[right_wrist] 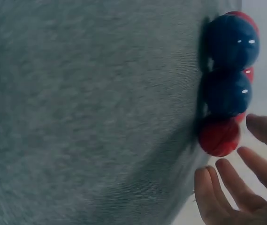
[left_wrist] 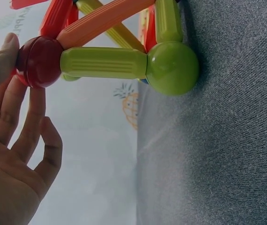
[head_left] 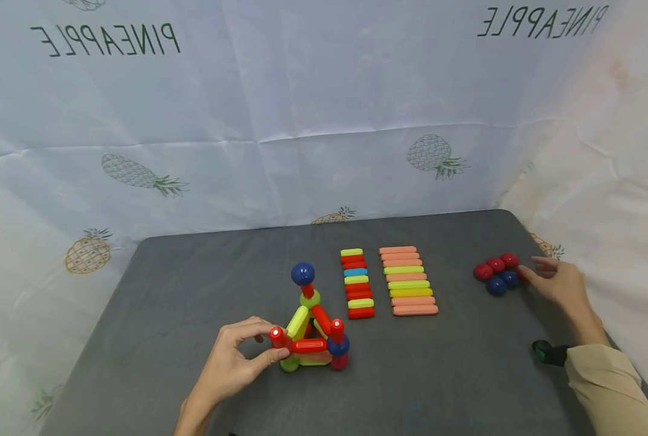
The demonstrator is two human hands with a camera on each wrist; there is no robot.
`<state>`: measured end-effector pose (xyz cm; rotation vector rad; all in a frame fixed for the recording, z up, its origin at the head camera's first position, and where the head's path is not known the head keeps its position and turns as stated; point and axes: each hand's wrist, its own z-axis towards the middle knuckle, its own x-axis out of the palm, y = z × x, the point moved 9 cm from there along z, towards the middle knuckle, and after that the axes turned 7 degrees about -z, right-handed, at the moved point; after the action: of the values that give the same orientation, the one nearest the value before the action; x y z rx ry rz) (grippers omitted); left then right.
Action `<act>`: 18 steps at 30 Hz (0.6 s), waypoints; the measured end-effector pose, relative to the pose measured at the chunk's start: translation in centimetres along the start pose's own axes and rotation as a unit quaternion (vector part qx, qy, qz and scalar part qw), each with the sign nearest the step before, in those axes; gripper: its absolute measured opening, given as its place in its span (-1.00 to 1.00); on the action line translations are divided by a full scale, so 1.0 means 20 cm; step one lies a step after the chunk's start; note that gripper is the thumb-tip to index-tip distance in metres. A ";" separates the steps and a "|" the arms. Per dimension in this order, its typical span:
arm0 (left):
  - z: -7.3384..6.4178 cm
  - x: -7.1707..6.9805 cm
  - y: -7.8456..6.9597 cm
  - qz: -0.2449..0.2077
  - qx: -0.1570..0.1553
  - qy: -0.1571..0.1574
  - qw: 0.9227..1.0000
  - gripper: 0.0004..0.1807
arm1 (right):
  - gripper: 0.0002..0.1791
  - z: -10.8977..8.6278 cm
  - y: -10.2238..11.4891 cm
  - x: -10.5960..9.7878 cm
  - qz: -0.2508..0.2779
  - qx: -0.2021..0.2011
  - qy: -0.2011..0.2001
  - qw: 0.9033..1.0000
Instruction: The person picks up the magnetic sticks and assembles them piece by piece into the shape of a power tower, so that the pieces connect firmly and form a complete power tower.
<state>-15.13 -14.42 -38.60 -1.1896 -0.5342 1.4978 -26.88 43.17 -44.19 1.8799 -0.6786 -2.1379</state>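
Note:
My left hand (head_left: 237, 354) pinches a red ball (left_wrist: 39, 62) between thumb and fingers, at the left corner of a small structure of magnetic rods and balls. The structure stands on the table, with a green ball (left_wrist: 172, 68) at its base, a red rod (head_left: 309, 346) across the front and a blue ball (head_left: 303, 274) on top. At the right, my right hand (head_left: 564, 284) reaches beside a group of red and blue balls. Its fingertips are right at the nearest red ball (right_wrist: 219, 137), fingers loosely spread; two blue balls (right_wrist: 229, 92) sit beyond.
A column of short rods (head_left: 357, 280) in red, green and blue lies right of the structure. Beside it is a column of longer rods (head_left: 408, 277), mostly orange and green. A dark grey table (head_left: 438, 375) carries everything; a pineapple-print cloth (head_left: 313, 109) hangs behind.

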 end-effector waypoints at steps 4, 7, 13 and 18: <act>0.00 0.00 0.00 0.004 0.001 0.001 1.000 -0.75 | -0.43 0.01 -0.02 0.04 -0.011 -0.008 0.025 1.000; 0.00 0.00 0.01 0.002 0.004 0.000 1.000 -0.75 | -0.48 0.01 -0.01 0.05 -0.016 -0.017 0.027 0.999; 0.00 0.00 0.00 0.001 0.004 0.001 1.000 -0.75 | -0.47 0.01 -0.03 0.04 -0.028 -0.022 0.023 0.999; 0.00 0.00 -0.01 0.002 0.008 0.003 1.000 -0.76 | -0.47 0.00 -0.01 -0.01 -0.039 -0.030 -0.001 0.999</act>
<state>-15.12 -14.38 -38.50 -1.1826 -0.5158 1.4984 -26.78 43.48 -44.20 1.9022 -0.5450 -2.1826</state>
